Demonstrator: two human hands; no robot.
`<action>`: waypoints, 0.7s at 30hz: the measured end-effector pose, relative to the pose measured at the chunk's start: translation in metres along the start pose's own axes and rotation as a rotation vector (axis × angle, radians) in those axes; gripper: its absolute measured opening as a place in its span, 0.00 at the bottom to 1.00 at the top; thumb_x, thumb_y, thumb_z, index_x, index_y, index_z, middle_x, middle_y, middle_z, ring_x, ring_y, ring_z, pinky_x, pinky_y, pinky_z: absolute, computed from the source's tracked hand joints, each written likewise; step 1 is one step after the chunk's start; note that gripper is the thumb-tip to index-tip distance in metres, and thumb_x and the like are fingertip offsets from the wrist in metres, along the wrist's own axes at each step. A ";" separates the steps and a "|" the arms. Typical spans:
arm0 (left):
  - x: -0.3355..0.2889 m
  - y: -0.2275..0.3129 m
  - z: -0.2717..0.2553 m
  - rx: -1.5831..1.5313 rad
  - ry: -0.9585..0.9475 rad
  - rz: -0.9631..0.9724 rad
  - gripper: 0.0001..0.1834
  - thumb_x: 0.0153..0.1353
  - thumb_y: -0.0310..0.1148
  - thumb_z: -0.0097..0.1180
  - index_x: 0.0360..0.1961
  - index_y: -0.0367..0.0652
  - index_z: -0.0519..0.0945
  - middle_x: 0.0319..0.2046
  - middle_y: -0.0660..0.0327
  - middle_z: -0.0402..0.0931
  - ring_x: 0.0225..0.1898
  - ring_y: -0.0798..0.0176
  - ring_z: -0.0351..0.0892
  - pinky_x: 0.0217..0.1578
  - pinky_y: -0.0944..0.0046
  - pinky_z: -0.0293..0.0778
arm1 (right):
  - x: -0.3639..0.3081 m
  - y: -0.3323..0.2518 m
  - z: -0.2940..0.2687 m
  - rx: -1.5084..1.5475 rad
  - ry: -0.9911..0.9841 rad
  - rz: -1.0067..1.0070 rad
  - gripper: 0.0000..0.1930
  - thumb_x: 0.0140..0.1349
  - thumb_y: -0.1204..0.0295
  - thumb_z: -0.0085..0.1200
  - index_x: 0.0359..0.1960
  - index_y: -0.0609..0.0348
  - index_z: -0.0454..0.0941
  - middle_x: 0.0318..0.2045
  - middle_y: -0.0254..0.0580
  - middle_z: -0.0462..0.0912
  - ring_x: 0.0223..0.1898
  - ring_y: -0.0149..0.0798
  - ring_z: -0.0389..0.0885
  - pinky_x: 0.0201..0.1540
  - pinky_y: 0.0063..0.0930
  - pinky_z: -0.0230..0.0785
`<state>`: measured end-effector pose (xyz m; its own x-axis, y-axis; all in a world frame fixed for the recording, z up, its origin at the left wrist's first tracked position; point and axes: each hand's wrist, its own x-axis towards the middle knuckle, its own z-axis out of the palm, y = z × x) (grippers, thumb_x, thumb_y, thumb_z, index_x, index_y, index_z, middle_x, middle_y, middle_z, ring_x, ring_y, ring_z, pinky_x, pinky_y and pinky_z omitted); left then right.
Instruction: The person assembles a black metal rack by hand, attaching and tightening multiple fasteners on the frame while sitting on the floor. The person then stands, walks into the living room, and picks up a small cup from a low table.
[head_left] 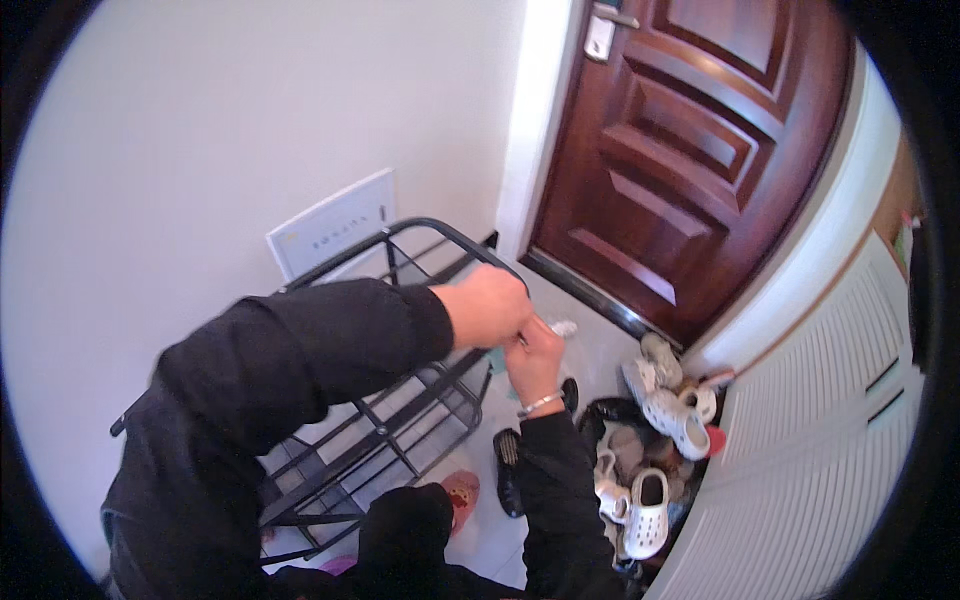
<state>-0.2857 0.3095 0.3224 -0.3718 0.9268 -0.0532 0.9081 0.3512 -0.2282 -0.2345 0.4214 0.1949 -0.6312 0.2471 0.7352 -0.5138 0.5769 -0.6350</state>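
In front of me stands a black metal rack (383, 432) with tubular rails and open shelves, tilted in the view. My left hand (486, 306) is closed at the rounded right end of its top frame, with the back of the hand toward me. My right hand (536, 352), with a silver bracelet (541, 404) at the wrist, is closed too, and its fingers meet those of my left hand. Whatever lies between the fingers is hidden. Black sleeves cover both arms, and the left one hides part of the rack.
A brown panelled door (690, 150) stands at the far right. Shoes lie piled by a white louvred cabinet (800, 440), including a white clog (647, 515). A black shoe (508, 470) is on the floor by my slippered foot (462, 497). A white panel (335, 222) sits on the left wall.
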 end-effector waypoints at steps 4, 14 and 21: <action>-0.005 0.015 0.010 -0.198 0.122 -0.339 0.07 0.47 0.33 0.59 0.25 0.42 0.84 0.27 0.52 0.82 0.32 0.49 0.84 0.32 0.52 0.79 | 0.005 -0.006 -0.009 -0.106 -0.134 0.048 0.03 0.53 0.75 0.56 0.29 0.60 0.77 0.26 0.51 0.78 0.29 0.54 0.79 0.30 0.39 0.70; -0.013 0.017 0.039 -0.211 0.550 -0.375 0.06 0.50 0.33 0.56 0.24 0.43 0.81 0.26 0.53 0.82 0.32 0.51 0.84 0.30 0.53 0.78 | 0.024 -0.018 -0.019 -0.180 -0.283 0.138 0.08 0.58 0.72 0.54 0.39 0.57 0.77 0.33 0.52 0.82 0.34 0.53 0.81 0.36 0.39 0.73; -0.046 -0.086 0.034 -0.409 0.647 -0.558 0.09 0.53 0.35 0.54 0.24 0.41 0.82 0.22 0.48 0.78 0.27 0.42 0.79 0.30 0.47 0.76 | 0.103 -0.042 -0.001 -0.298 -0.332 -0.137 0.12 0.57 0.73 0.56 0.44 0.58 0.82 0.30 0.50 0.83 0.30 0.46 0.83 0.35 0.32 0.74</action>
<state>-0.3527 0.2323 0.3117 -0.7047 0.4620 0.5385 0.6746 0.6715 0.3067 -0.2774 0.4233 0.2972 -0.7457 -0.0819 0.6612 -0.4472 0.7972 -0.4056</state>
